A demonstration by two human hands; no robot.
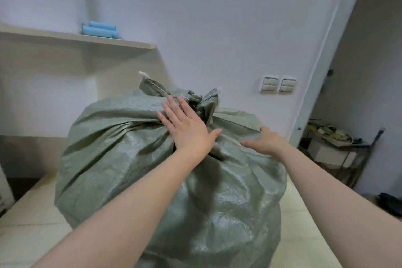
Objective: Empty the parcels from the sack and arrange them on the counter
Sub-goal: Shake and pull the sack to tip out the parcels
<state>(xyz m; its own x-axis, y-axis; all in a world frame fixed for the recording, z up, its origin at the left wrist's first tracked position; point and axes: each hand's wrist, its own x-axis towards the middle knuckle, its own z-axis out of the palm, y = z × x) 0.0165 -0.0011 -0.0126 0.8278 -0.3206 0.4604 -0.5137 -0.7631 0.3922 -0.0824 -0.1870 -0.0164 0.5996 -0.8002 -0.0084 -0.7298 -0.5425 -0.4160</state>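
Head view, tied sack [152, 159] bulging, left hand [187, 128] flat on top

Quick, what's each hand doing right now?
Left hand: open, flat on the sack by its knot.
Right hand: fingers spread on the sack, holding nothing.

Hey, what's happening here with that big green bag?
A person has both bare hands on a bulging green woven sack that stands on a pale counter. The left hand lies flat beside the knotted top; the right hand presses the sack's right shoulder. The sack is tied shut, no parcels out.
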